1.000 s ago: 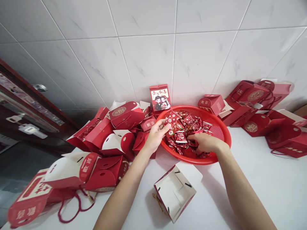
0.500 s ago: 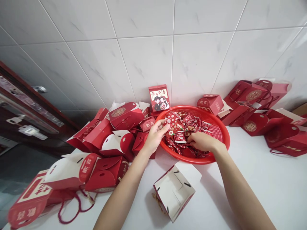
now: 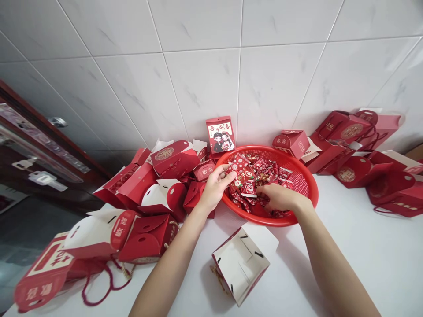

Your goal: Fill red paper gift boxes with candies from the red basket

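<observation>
A red plastic basket [image 3: 312, 187] holds a heap of small red wrapped packets [image 3: 264, 171]. At its left side my left hand [image 3: 216, 185] pinches a larger red patterned packet [image 3: 240, 169] between thumb and fingers. My right hand [image 3: 277, 197] reaches into the heap, its fingers bent down among the packets beside a small red-and-white packet [image 3: 249, 188]; its fingertips are hidden, so anything in them does not show. In front of the basket an open box [image 3: 241, 262] with a white inside stands on the white table, its flap pointing back right.
Several red gift boxes [image 3: 173, 158] crowd the left side, some with open flaps and cord handles. More red boxes [image 3: 353, 169] stand at the right. A box with a cartoon couple [image 3: 220, 135] leans by the tiled wall. Keys hang from a cabinet at far left.
My right hand has shifted slightly left and its fingers have moved among the packets. My left hand still holds its packet, nearly in place. The view has moved very slightly.
</observation>
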`<state>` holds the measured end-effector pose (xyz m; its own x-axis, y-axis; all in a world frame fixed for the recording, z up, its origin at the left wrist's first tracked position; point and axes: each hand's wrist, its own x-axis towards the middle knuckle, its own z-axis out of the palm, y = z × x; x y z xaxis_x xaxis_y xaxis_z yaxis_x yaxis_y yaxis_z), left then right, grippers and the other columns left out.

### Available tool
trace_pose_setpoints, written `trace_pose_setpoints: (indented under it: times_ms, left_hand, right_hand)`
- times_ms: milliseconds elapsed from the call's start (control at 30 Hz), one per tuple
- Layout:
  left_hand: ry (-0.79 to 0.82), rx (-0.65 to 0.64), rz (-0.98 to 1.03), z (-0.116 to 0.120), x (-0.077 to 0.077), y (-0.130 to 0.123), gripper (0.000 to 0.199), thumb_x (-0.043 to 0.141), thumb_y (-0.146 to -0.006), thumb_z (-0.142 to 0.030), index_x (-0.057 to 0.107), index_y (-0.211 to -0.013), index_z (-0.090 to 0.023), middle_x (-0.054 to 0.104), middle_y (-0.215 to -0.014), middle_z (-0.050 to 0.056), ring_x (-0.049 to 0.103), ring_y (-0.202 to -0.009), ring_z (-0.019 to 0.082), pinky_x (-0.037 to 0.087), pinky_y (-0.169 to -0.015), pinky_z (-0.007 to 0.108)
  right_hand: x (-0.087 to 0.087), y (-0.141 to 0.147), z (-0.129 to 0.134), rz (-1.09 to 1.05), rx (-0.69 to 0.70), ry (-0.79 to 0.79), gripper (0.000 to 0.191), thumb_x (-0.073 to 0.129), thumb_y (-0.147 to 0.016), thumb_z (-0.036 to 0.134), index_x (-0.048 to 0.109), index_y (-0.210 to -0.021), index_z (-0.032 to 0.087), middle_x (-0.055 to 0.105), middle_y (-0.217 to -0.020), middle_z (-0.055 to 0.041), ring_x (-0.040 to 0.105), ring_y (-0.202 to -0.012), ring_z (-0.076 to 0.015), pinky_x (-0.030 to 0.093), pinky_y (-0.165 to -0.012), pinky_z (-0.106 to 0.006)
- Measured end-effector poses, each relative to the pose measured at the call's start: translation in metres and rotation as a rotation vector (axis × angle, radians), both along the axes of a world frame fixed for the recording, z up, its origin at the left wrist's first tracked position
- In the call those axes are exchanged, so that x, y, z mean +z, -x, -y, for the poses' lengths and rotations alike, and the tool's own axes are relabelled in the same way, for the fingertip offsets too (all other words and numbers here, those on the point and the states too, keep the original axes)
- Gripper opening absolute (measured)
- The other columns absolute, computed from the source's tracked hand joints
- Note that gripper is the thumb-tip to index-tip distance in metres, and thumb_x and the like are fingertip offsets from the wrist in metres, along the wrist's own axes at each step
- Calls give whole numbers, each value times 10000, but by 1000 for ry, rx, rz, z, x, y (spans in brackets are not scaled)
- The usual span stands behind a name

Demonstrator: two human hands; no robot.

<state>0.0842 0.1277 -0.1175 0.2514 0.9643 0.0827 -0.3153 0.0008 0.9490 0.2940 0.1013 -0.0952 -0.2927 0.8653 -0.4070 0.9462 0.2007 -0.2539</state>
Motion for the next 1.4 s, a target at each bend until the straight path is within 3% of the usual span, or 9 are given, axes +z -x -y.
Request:
trace_pose_setpoints:
  times_ms: [267, 433, 567, 667, 767, 1000, 1100, 1233, 1400]
  left_hand:
    - [-17, -11, -11, 0, -1, 0, 435, 878, -703, -421, 678, -1012, -189, 721, -962, 14, 653, -897, 152, 509, -878, 291]
    - [-19, -5, -38, 0, -1, -1, 421, 878, -701, -407, 689, -1013, -197, 724, -990, 16, 651, -930, 161, 501, -909, 293]
    - [-42, -10, -48, -2, -2, -1, 405, 872, -704, -392, 701, -1023, -209, 724, -990, 9, 649, -941, 168, 504, -905, 297]
    - [-55, -10, -50, -2, -2, -2, 403, 872, -700, -390, 705, -1018, -208, 712, -935, 1, 650, -934, 173, 506, -900, 301]
    - [-69, -12, -55, -2, -2, -2, 405, 866, -706, -391, 705, -1025, -200, 712, -910, 7, 655, -944, 188, 507, -908, 315]
    - [-87, -2, -62, -2, -4, -2, 396, 857, -720, -391, 703, -1027, -195, 734, -1033, 40, 658, -969, 192, 505, -918, 320]
    - [-84, -6, -60, -2, -4, -2, 388, 856, -724, -386, 703, -1027, -198, 732, -1019, 34, 657, -978, 193, 501, -923, 319]
    - [-69, -14, -47, -1, -3, -1, 384, 859, -720, -384, 704, -1018, -199, 727, -972, 24, 657, -961, 191, 502, -917, 319]
    - [-79, -10, -62, -2, -3, 0, 373, 851, -728, -394, 708, -1013, -200, 727, -975, 25, 655, -956, 187, 498, -926, 318]
  right_hand:
    - [-2, -3, 0, -26, 56, 54, 710, 670, -695, 88, 658, -1373, 297, 732, -1195, -76, 681, -1055, -293, 470, -817, -306]
    - [-7, 5, 7, 109, 101, -43, 828, 676, -718, 114, 503, -1516, 251, 653, -1366, -140, 608, -1244, -336, 419, -1028, -387]
    - [-10, 12, 6, 154, 101, -94, 698, 661, -725, 60, 583, -1411, 164, 685, -1292, -189, 628, -1212, -359, 410, -1015, -416]
    - [-8, 11, 3, 174, 94, -130, 499, 607, -772, 41, 667, -1254, 151, 745, -1117, -190, 687, -1086, -363, 448, -882, -393]
    - [-4, 5, 1, 151, 59, -173, 420, 572, -818, 62, 680, -1209, 169, 758, -1060, -176, 713, -1008, -349, 457, -775, -356]
    - [-7, -14, -1, -48, -54, -289, 541, 573, -960, 293, 489, -1487, 205, 674, -1355, -139, 657, -1201, -298, 484, -934, -340]
    - [-10, -16, -4, -181, -64, -315, 440, 513, -1007, 321, 553, -1437, 238, 668, -1385, -98, 657, -1220, -276, 480, -996, -344]
    - [-12, -17, -6, -262, -94, -342, 361, 506, -1011, 296, 609, -1348, 220, 694, -1347, -85, 671, -1193, -267, 487, -1003, -351]
    - [-13, -18, -6, -184, -184, -461, 386, 518, -928, 110, 613, -1286, 216, 696, -1314, -94, 658, -1189, -280, 496, -931, -347]
